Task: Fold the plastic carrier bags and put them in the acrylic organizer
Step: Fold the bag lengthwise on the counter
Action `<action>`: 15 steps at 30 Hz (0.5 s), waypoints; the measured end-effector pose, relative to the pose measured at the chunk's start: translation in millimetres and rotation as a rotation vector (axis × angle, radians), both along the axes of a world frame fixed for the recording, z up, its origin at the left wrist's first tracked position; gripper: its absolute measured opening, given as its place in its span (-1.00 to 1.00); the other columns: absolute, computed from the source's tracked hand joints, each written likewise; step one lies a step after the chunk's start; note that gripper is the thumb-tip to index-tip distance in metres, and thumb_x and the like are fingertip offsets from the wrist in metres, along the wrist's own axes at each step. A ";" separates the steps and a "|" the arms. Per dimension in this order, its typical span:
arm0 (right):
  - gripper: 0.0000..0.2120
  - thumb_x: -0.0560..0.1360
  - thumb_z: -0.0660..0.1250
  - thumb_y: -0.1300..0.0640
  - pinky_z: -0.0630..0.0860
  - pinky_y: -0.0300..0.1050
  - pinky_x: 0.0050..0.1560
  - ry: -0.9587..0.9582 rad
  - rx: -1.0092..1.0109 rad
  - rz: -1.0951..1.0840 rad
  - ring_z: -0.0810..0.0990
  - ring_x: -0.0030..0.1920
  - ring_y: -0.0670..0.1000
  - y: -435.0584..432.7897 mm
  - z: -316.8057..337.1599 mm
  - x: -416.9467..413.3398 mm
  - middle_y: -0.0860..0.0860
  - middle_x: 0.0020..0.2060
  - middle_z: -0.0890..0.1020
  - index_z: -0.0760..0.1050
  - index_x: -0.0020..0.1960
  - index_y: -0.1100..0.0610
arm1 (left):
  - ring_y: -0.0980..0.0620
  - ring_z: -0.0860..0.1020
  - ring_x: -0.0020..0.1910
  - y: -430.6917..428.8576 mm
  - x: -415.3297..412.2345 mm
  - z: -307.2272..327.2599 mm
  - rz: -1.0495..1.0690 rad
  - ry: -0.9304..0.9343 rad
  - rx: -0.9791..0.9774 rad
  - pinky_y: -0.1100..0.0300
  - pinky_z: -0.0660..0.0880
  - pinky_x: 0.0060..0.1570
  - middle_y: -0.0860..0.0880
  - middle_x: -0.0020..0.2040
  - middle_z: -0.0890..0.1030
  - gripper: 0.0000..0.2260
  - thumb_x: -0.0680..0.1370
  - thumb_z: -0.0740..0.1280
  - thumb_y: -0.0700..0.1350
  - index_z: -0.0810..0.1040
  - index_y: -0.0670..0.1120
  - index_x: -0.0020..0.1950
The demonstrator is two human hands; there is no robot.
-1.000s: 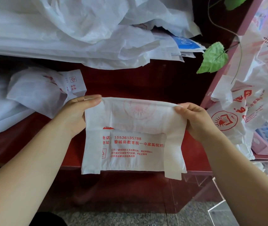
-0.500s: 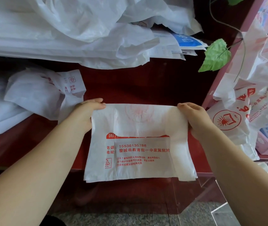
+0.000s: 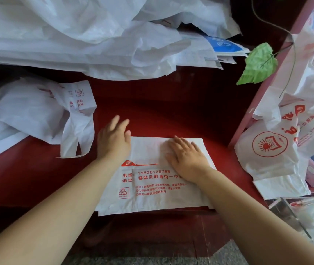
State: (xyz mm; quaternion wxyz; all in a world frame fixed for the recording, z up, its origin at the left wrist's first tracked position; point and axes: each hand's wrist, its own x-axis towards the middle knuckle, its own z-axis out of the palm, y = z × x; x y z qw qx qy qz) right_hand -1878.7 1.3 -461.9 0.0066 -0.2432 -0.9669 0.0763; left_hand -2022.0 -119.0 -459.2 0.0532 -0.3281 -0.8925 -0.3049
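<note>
In the head view a folded plastic carrier bag lies flat on the red surface, its near edge overhanging the surface's front lip. Its red print reads 电话 and 地址 at the left, then 15536135788 and 黎城县教育街一中, with three lines of small print too fine to read and a recycling triangle marked 02. The right hand lies palm down on the bag's upper right part, its grip wide with straight, spread fingers holding nothing. The left hand covers the upper left corner, grip likewise wide, its blurred fingers reaching out over the bare red. A loose bag with the same red print sits crumpled at the left, and a heap of white bags fills the top. More bags at the right carry a round red book-and-sun emblem, beside a green leaf. A clear box at the lower right, possibly the acrylic organizer, shows white bags inside. Half a second earlier both hands pinched the bag's top corners and held it hanging in front of the surface; now it is laid down and both pinches are released
</note>
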 end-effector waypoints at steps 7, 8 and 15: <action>-0.50 0.62 -0.06 -0.05 -0.16 -0.15 0.44 0.061 -0.082 -0.055 -0.05 0.50 -0.02 1.7 -6.2 -9.6 0.02 0.51 0.03 0.01 0.50 0.10 | 0.04 -0.09 0.50 -1.3 22.4 -16.4 -0.233 0.023 -0.428 0.14 -0.14 0.42 0.00 0.53 -0.04 -0.55 0.64 -0.06 0.01 -0.01 -0.03 0.52; -0.53 0.62 -0.02 0.01 -0.09 -0.18 0.43 0.168 -0.130 -0.076 0.02 0.49 0.00 1.6 -5.5 -9.4 0.05 0.49 0.11 0.07 0.49 0.14 | 0.03 -0.08 0.50 1.3 24.0 -16.2 -0.234 0.028 -0.425 0.13 -0.14 0.42 -0.01 0.53 -0.03 -0.55 0.64 -0.06 0.02 -0.01 -0.04 0.52; -0.70 0.56 0.20 0.12 0.25 -0.29 0.12 0.541 -0.181 -0.151 0.38 0.28 -0.03 6.3 6.4 43.3 -0.02 0.23 0.46 0.40 0.27 0.15 | -0.01 0.34 0.30 -16.3 26.2 -2.0 -0.225 -0.092 0.215 0.33 0.18 0.17 -0.04 0.28 0.38 -0.72 0.59 0.18 -0.13 0.49 -0.17 0.26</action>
